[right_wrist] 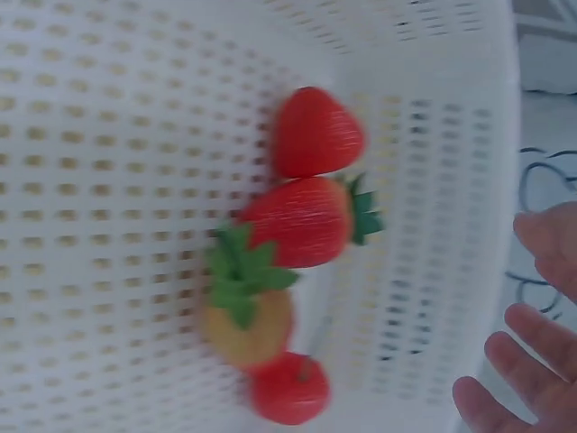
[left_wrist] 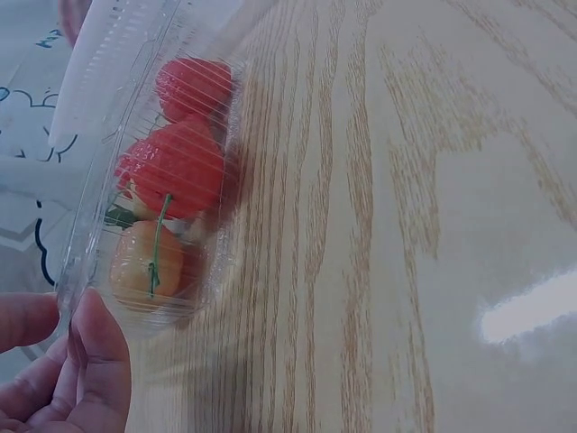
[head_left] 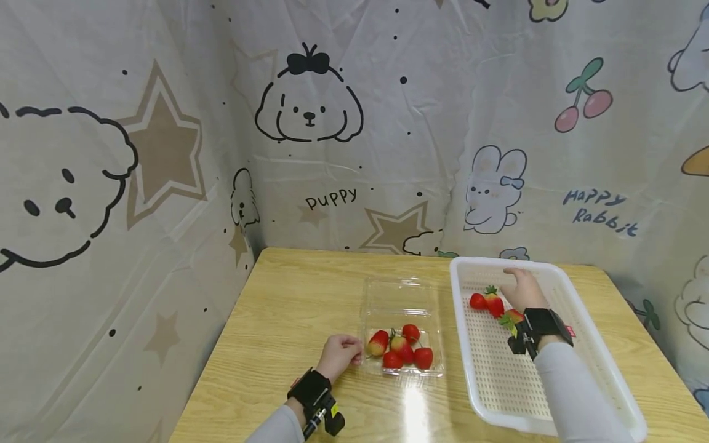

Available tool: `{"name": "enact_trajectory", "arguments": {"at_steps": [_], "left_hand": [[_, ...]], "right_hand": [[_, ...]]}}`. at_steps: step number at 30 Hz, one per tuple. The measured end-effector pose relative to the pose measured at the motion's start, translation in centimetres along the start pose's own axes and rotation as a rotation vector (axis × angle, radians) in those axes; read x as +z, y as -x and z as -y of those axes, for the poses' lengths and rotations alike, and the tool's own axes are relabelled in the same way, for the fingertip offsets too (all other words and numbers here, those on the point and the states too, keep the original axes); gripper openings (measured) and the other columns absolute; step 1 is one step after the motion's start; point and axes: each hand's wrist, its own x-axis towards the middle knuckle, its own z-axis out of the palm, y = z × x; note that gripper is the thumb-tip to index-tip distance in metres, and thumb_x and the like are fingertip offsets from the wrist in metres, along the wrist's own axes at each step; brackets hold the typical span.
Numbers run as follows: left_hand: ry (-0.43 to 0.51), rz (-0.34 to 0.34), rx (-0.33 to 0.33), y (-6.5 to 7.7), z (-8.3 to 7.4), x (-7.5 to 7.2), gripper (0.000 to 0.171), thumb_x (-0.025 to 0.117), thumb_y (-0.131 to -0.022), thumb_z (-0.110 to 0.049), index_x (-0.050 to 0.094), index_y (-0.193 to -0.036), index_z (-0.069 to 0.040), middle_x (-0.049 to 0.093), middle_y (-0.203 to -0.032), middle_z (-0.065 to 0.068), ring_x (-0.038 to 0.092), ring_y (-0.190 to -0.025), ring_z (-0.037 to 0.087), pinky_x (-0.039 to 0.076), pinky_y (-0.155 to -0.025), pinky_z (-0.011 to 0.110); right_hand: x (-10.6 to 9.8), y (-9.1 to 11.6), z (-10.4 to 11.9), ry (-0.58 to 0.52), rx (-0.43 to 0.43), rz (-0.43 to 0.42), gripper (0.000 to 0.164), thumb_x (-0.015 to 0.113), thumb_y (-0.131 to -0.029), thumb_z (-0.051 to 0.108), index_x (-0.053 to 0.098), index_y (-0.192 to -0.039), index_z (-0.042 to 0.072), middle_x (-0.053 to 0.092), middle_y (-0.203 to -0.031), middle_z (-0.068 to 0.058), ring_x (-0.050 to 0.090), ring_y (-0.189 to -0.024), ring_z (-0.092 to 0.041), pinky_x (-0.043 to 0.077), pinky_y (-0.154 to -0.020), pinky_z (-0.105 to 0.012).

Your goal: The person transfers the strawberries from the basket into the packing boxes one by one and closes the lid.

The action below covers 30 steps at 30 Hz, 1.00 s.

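My left hand (head_left: pixel 340 355) pinches the left edge of a clear plastic clamshell box (head_left: pixel 397 300) between thumb and fingers. Its lid is folded back, and several small red fruits lie inside, among them a red-and-yellow strawberry (head_left: pixel 378 343) and a cherry-like fruit (head_left: pixel 423 357). My right hand (head_left: pixel 523 290) hovers over the far part of a white perforated basket (head_left: pixel 464 347), fingers spread and holding nothing in the right wrist view. Below it in the basket lie a leafy strawberry (right_wrist: pixel 297 223), a plain red fruit (right_wrist: pixel 315 133), a yellowish strawberry (right_wrist: pixel 248 327) and a small round red fruit (right_wrist: pixel 290 388).
Both the box and the basket stand on a wooden table (head_left: pixel 299 289), the basket to the right of the box. A printed cloth (head_left: pixel 354 123) hangs behind the table and along its left side. The basket's raised rim surrounds the fruits in it.
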Motion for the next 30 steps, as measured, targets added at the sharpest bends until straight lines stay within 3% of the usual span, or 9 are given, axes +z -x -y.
{"name": "enact_trajectory", "arguments": {"at_steps": [4, 9, 13, 21, 30], "left_hand": [[-0.003, 0.006, 0.000, -0.2, 0.3, 0.0, 0.018, 0.054, -0.086, 0.003, 0.057, -0.094, 0.019, 0.062, -0.074, 0.017, 0.058, -0.058, 0.012, 0.056, -0.061, 0.043], [-0.004, -0.005, -0.017, -0.2, 0.2, 0.0, 0.019, 0.055, -0.086, 0.001, 0.058, -0.095, 0.017, 0.061, -0.072, 0.011, 0.057, -0.058, 0.011, 0.056, -0.061, 0.037], [-0.002, -0.010, -0.016, 0.0, 0.0, 0.1, 0.018, 0.056, -0.086, 0.001, 0.059, -0.095, 0.016, 0.060, -0.070, 0.008, 0.057, -0.058, 0.009, 0.056, -0.060, 0.034], [-0.009, -0.014, -0.021, 0.0, 0.1, 0.1, 0.017, 0.055, -0.086, 0.002, 0.059, -0.095, 0.016, 0.059, -0.069, 0.005, 0.057, -0.058, 0.009, 0.056, -0.059, 0.031], [-0.012, -0.014, -0.014, -0.1, 0.1, 0.1, 0.017, 0.055, -0.085, 0.002, 0.059, -0.094, 0.016, 0.059, -0.069, 0.006, 0.057, -0.058, 0.009, 0.056, -0.059, 0.033]], "right_hand": [[1.6, 0.4, -1.8, 0.015, 0.059, -0.002, 0.040, 0.057, -0.083, 0.001, 0.047, -0.119, -0.013, 0.041, -0.124, -0.036, 0.037, -0.114, -0.050, 0.029, -0.097, -0.062], [2.9, 1.1, -3.1, 0.046, 0.140, 0.042, 0.040, 0.058, -0.081, 0.003, 0.049, -0.115, -0.016, 0.048, -0.115, -0.037, 0.048, -0.101, -0.049, 0.039, -0.088, -0.060], [3.7, 1.7, -4.1, 0.110, 0.141, 0.063, 0.041, 0.060, -0.076, 0.005, 0.051, -0.109, -0.019, 0.054, -0.104, -0.036, 0.055, -0.090, -0.046, 0.046, -0.080, -0.055], [4.8, 3.0, -4.9, 0.168, 0.124, 0.027, 0.041, 0.064, -0.074, 0.008, 0.054, -0.103, -0.018, 0.051, -0.104, -0.037, 0.047, -0.097, -0.050, 0.042, -0.084, -0.058], [5.1, 3.4, -5.5, 0.127, 0.178, -0.042, 0.022, 0.066, -0.069, 0.000, 0.058, -0.086, -0.012, 0.052, -0.087, -0.028, 0.048, -0.083, -0.043, 0.042, -0.073, -0.052]]}}
